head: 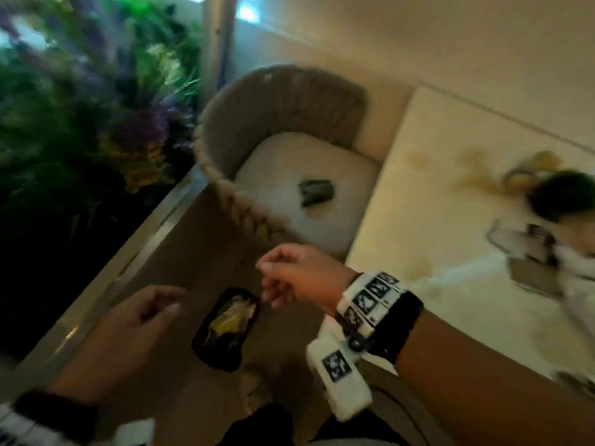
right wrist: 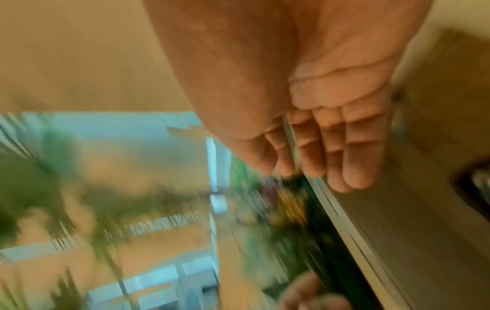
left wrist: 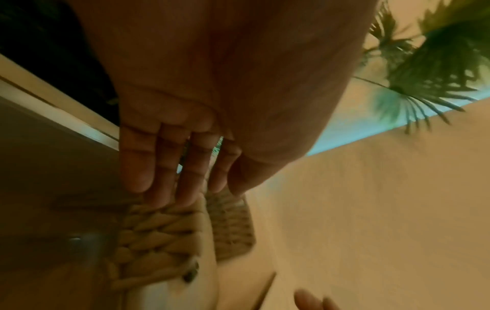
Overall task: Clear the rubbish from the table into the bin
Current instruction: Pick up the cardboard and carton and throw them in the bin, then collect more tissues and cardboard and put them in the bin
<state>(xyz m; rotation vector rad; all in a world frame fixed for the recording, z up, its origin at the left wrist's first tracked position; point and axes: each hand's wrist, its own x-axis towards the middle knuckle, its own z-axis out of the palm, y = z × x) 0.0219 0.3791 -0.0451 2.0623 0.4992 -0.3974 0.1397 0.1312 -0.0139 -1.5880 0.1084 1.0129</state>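
On the brown floor below me stands a small black bin [head: 225, 329] with yellow and pale wrappers inside. My right hand [head: 283, 278] hovers just above and right of it, fingers loosely bent, holding nothing; the right wrist view shows its fingers [right wrist: 344, 151] empty, with the bin's dark rim [right wrist: 472, 188] at the edge. My left hand [head: 141, 317] hangs left of the bin, relaxed and empty, fingers [left wrist: 169, 167] nearly straight. On the white table [head: 434, 188] at the right lies blurred rubbish [head: 531, 249]: papers, a dark round item, yellowish pieces.
A woven tub chair [head: 257, 101] with a pale cushion stands beyond the bin, a small dark green object [head: 315, 192] on its seat. A pale raised ledge [head: 145, 239] borders dense plants [head: 80, 107] on the left. My dark trouser leg shows at the bottom.
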